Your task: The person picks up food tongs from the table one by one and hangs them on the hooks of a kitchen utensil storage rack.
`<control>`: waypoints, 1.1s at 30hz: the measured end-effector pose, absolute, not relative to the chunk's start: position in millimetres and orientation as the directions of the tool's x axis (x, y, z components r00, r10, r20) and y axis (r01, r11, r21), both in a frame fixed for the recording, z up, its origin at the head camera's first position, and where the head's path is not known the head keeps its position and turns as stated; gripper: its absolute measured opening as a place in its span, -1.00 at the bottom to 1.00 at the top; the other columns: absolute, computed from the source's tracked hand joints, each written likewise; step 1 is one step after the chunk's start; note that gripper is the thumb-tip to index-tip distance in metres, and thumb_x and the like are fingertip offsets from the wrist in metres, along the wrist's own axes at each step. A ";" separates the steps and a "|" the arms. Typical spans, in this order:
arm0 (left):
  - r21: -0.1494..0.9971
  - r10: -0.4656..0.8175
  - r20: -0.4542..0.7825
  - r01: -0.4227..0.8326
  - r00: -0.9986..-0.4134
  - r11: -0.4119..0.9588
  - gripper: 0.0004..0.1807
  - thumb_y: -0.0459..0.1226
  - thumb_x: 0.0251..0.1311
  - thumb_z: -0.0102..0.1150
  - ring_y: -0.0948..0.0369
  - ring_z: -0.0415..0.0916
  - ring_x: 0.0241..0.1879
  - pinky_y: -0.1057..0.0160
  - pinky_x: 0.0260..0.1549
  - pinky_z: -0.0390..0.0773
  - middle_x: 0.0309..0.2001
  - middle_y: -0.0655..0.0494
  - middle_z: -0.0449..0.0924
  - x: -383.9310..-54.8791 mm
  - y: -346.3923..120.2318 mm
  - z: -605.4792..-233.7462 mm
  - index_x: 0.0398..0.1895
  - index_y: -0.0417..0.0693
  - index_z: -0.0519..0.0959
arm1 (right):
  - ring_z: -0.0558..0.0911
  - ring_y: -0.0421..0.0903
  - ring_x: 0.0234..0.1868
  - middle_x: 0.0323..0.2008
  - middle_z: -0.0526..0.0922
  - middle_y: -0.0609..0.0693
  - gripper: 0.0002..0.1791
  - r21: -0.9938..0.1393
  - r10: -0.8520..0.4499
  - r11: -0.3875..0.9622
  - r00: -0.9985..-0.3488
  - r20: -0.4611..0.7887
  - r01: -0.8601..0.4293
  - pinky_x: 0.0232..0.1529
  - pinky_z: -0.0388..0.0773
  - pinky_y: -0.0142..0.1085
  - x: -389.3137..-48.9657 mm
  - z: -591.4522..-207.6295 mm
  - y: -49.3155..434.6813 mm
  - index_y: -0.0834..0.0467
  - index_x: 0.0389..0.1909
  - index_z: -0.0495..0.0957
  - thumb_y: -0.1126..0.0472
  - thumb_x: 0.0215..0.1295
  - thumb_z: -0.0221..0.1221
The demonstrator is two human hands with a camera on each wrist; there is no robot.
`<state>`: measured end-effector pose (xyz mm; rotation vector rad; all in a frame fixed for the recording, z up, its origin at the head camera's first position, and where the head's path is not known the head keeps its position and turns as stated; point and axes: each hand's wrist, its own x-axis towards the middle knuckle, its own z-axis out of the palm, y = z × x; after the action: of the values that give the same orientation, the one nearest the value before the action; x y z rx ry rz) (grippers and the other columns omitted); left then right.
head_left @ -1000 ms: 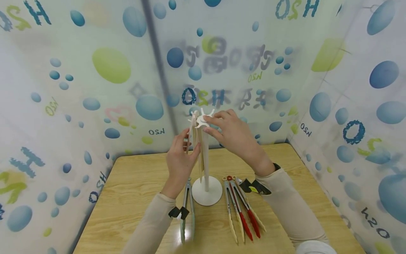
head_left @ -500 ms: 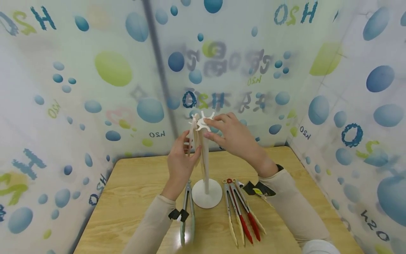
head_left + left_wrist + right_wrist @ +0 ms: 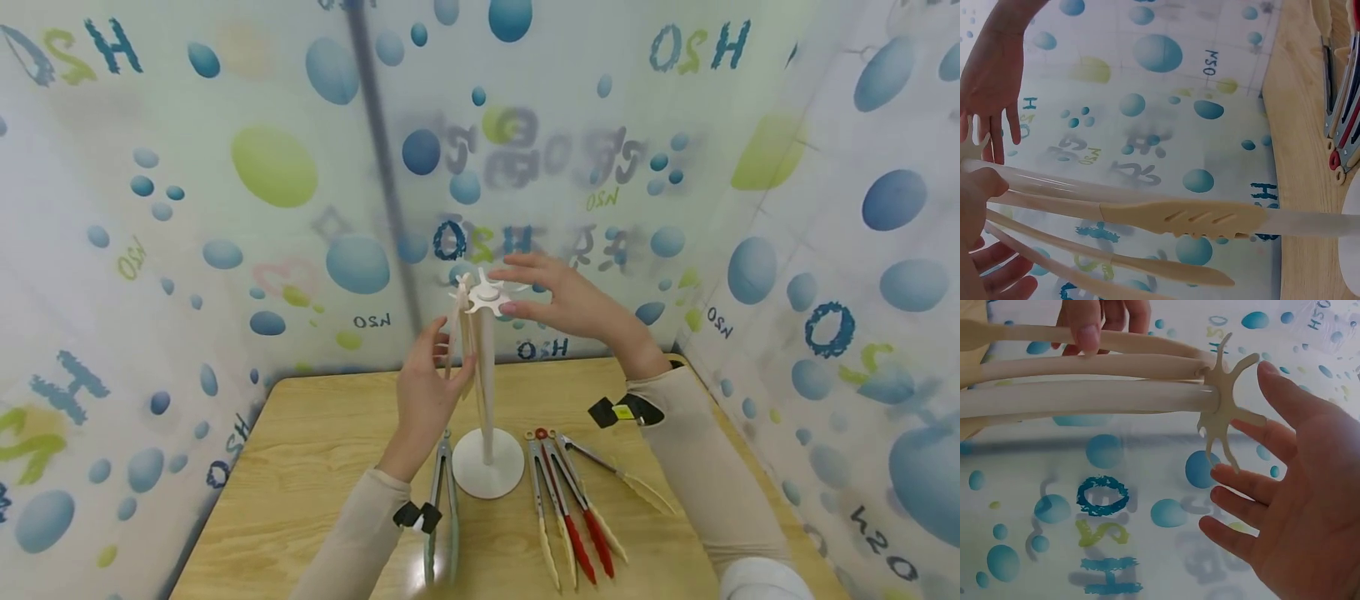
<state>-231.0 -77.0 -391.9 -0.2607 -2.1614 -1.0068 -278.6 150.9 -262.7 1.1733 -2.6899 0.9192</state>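
Observation:
A white stand [image 3: 487,387] rises from a round base [image 3: 487,475], topped by a hub [image 3: 487,295] with several curved hooks. Beige long-handled utensils [image 3: 1188,217] hang on its left side; one head has slanted slots and a toothed edge. My left hand [image 3: 427,392] loosely holds a beige handle [image 3: 1122,341], thumb on the near side, fingers curled behind. My right hand [image 3: 570,302] is spread beside the hub, its fingers long and nearly straight. In the right wrist view its thumb tip is right at one hook and its fingers overlap others.
Light green tongs [image 3: 442,508] lie left of the base on the wooden table [image 3: 322,467]. Right of it lie yellow-tipped tongs [image 3: 542,508], red-tipped tongs [image 3: 577,525] and a separate yellow-tipped pair [image 3: 618,473]. Patterned curtains [image 3: 277,167] close in the back and sides.
My right hand has drawn back to the right from the top of the hub and its fingers have spread. My left hand stays at the hanging utensils.

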 end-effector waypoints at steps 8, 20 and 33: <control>0.658 -0.140 0.598 0.385 -0.789 0.648 -0.33 -0.09 0.20 0.35 0.01 0.61 0.00 -0.02 0.04 0.60 -0.01 -0.04 0.64 -221.3 -100.6 -421.2 0.36 -0.04 0.39 | 0.09 0.02 0.59 0.55 0.16 -0.05 -0.49 -0.534 -0.684 0.483 -0.680 0.265 -0.694 0.44 0.24 0.17 -291.4 -278.7 148.7 -0.29 0.38 0.38 -0.13 0.43 0.10; 0.697 -0.132 0.406 0.212 -0.904 0.685 -0.45 -0.05 0.37 0.15 0.00 0.60 -0.06 -0.02 -0.15 0.62 -0.02 -0.04 0.65 -202.6 -128.6 -481.5 0.32 -0.10 0.41 | 0.20 0.06 0.54 0.48 0.30 0.02 -0.51 -0.440 -0.698 0.444 -0.609 0.377 -0.781 0.45 0.25 0.10 -295.8 -275.2 147.4 -0.12 0.36 0.44 -0.04 0.44 0.13; 0.644 -0.015 0.207 0.124 -0.978 0.755 -0.60 -0.21 0.31 0.23 0.05 0.64 -0.15 0.13 -0.27 0.64 -0.07 -0.08 0.67 -190.4 -126.8 -554.9 0.15 -0.18 0.53 | 0.11 0.03 0.57 0.52 0.22 -0.06 -0.42 -0.496 -0.687 0.465 -0.652 0.321 -0.734 0.47 0.23 0.09 -293.5 -275.9 147.2 -0.17 0.39 0.39 -0.10 0.37 0.20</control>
<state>-190.4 -126.8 -554.9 -0.0865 -2.7530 -1.0319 -293.5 147.2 -275.9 1.2750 -2.6228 0.9457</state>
